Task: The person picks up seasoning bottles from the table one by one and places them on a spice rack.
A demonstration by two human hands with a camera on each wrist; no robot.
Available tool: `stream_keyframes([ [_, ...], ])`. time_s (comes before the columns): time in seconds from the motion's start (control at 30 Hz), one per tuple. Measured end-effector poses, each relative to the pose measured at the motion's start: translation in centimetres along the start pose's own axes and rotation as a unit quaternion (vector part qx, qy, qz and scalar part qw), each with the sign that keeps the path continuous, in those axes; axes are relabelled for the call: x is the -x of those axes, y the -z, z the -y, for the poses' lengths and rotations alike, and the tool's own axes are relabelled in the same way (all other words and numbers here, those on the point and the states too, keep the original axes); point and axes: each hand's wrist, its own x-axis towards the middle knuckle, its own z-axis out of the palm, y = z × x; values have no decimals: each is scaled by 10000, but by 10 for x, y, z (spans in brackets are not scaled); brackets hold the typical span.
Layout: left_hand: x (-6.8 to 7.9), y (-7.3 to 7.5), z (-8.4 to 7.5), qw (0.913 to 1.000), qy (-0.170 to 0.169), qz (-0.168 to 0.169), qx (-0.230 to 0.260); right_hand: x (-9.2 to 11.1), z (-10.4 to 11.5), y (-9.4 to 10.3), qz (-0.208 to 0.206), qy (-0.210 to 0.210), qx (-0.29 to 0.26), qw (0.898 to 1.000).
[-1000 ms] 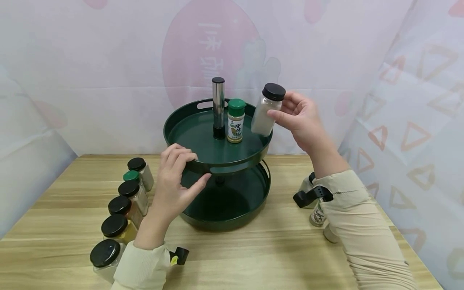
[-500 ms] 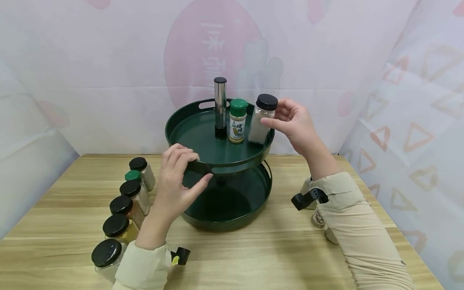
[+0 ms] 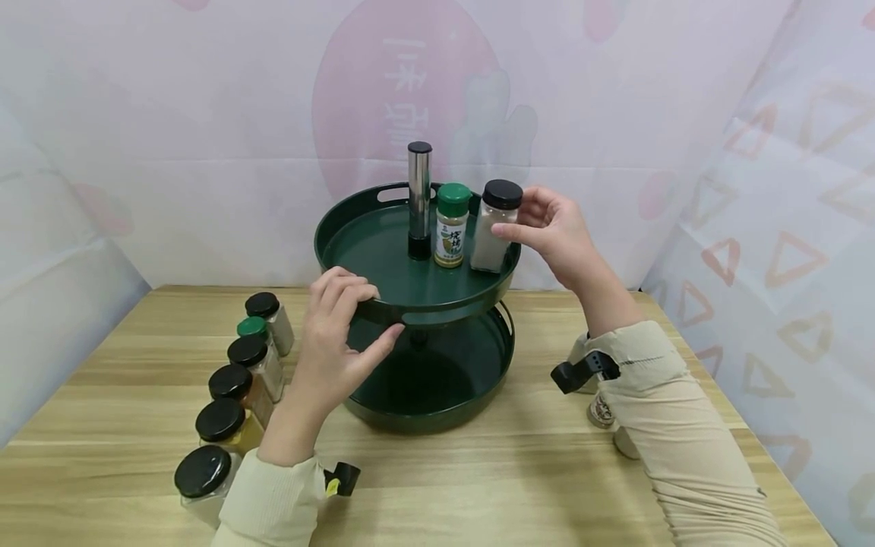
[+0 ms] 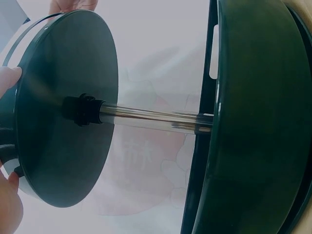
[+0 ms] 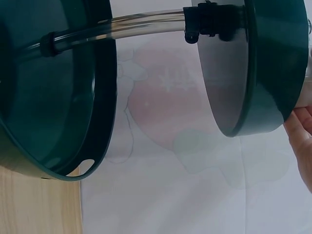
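Note:
A dark green two-tier tray [image 3: 369,266] with a metal post stands on the table. My left hand [image 3: 331,342] grips the front left rim of its upper tier, fingers over the edge and thumb below. With thumb and fingers, my right hand [image 3: 557,235] holds a clear spice jar [image 3: 491,241] of whitish powder with a black lid. The jar stands nearly upright at the right side of the upper tier. Just left of it is a green-capped seasoning bottle [image 3: 451,228]. The right wrist view shows my right fingers [image 5: 297,124] beside the upper tier's wall.
On the left of the table, several black-lidded jars [image 3: 220,422] and a green-capped bottle [image 3: 254,328] form a row beside my left forearm. A few small containers [image 3: 600,410] sit on the right, partly behind my right sleeve. A printed cloth [image 3: 225,152] hangs behind.
My right hand has lowered the spice jar and brought it left onto the upper tier, and the jar has turned more upright. My left hand has kept its place on the rim.

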Motion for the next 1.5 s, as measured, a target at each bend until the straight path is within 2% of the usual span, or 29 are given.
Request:
stream_keyframes([
  [0.47,-2,-1,-1,10000,-24,-39,85,0,0,1,109,-20,128,9999],
  [0.77,-2,-3,-1,10000,7,2,37,3,1,2,160,25,528,9985],
  [1.0,0,-3,-1,10000,63,48,14,5,0,3,238,112,633,9976],
  [1.5,1,-1,1,10000,59,21,37,14,13,18,230,77,824,9963],
])
